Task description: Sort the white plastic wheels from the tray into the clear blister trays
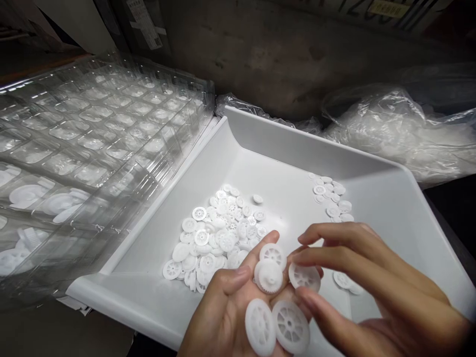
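My left hand [226, 312] is palm up, cradling several white plastic gears [291, 325] with spoked centres. One small toothed gear [269, 276] overlaps another near the fingers. My right hand [357, 277] comes in from the right, its thumb and fingertips around another spoked gear [305, 277] at the edge of the left palm. Beneath both hands is a light grey tray [282, 168]. A heap of white gears [219, 233] lies in the tray left of the hands. A smaller group of gears [330, 198] sits behind the right hand, partly hidden by it.
On the left stands a clear plastic blister tray [96, 114] with rows of pockets, white parts in the nearer ones. A clear plastic bag [405, 129] with whitish contents lies behind the grey tray at right. A dark, brownish surface [253, 49] rises at the back.
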The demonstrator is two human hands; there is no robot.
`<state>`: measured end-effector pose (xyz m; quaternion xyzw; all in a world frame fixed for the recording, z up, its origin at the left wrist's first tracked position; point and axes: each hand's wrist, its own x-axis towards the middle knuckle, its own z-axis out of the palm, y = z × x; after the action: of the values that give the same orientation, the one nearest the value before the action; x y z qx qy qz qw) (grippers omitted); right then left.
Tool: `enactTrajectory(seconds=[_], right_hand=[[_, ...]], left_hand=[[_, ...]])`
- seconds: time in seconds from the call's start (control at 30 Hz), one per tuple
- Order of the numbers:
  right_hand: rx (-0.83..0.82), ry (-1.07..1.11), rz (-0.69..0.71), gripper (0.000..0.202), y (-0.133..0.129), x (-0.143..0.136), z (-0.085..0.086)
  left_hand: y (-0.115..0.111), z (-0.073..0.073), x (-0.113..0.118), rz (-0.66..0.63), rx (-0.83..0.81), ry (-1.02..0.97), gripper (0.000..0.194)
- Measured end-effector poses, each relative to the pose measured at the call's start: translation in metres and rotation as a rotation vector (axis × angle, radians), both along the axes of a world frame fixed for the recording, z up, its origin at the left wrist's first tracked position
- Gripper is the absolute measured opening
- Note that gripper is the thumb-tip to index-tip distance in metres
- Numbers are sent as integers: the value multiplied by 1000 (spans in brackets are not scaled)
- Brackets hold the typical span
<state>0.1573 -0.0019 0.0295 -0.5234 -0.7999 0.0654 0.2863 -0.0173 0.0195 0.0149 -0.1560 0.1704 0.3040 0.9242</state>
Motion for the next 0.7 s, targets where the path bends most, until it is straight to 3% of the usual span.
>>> enactTrajectory(seconds=[0.17,0.5,0.63,0.7], right_hand=[[67,-101,-52,9,1,-11,-6],[151,-124,-38,14,-3,-16,-6],[141,-74,-16,2,-4,-20,-5],[106,-29,33,12,-7,-23,-5]], left_hand=[[-2,-3,-2,-74,132,68,62],[-5,4,5,33,68,63,65],[-4,0,4,9,80,76,67],[-4,-3,3,-23,75,72,65]])
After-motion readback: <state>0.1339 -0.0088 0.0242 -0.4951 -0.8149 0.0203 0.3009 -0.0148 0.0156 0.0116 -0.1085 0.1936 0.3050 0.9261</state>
